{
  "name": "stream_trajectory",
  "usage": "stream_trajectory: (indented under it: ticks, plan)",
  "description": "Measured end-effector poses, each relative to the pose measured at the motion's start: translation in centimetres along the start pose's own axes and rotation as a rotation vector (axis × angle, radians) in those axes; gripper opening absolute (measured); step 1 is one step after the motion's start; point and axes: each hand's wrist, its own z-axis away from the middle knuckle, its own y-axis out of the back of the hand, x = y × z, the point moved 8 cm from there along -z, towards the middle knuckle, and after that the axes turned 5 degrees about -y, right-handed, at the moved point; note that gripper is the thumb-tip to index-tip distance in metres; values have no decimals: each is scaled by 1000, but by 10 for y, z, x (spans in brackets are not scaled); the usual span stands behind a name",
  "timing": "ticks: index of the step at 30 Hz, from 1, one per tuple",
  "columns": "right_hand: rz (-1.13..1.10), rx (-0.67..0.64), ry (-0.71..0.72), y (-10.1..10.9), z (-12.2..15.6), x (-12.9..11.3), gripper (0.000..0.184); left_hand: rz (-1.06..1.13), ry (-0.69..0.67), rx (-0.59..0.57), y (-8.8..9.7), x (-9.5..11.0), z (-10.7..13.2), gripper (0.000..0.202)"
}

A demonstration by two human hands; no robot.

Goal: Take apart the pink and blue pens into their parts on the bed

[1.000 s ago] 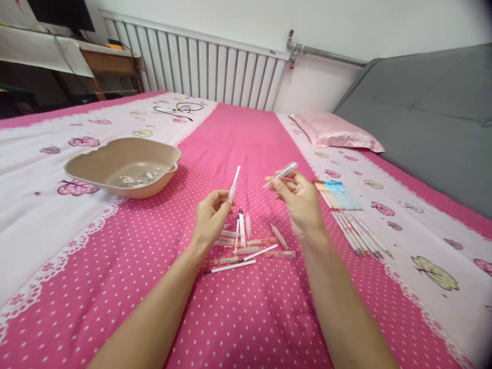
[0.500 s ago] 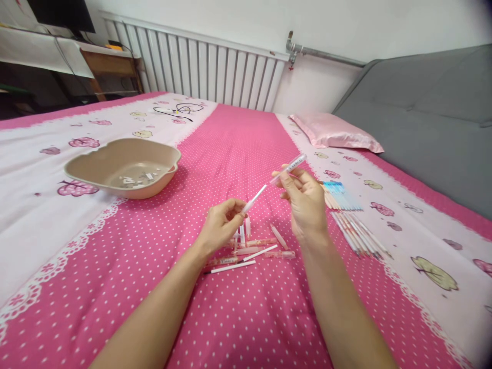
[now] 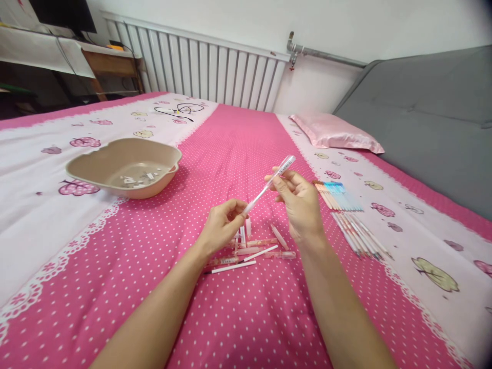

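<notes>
My left hand (image 3: pixel 223 224) pinches the lower end of a thin white pen refill (image 3: pixel 257 197). My right hand (image 3: pixel 298 201) holds a clear pen barrel (image 3: pixel 283 167) tilted up to the right. The refill's upper end sits at the barrel's mouth, so the two form one slanted line above the bed. Under my hands, a small heap of loose pen parts (image 3: pixel 246 250) lies on the pink dotted cover: refills, barrels and caps.
A beige plastic basin (image 3: pixel 123 167) with small white bits stands at the left. Rows of finished pens (image 3: pixel 348 215) lie to the right of my hands. A pink pillow (image 3: pixel 334 132), a black cable (image 3: pixel 180 109), a radiator and a grey headboard are farther off.
The refill in my left hand swung from upright to slanted and met the barrel in my right hand. The two hands came closer together.
</notes>
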Motion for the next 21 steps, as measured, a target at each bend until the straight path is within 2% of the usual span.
stream_trajectory:
  ticks: [11, 21]
  plan:
    - [24, -105, -29, -11, 2, 8, 23, 121, 26, 24, 0, 2, 1, 18]
    - [42, -159, -40, -19, 4, 11, 23, 135, 13, 44, 2, 5, 1, 18]
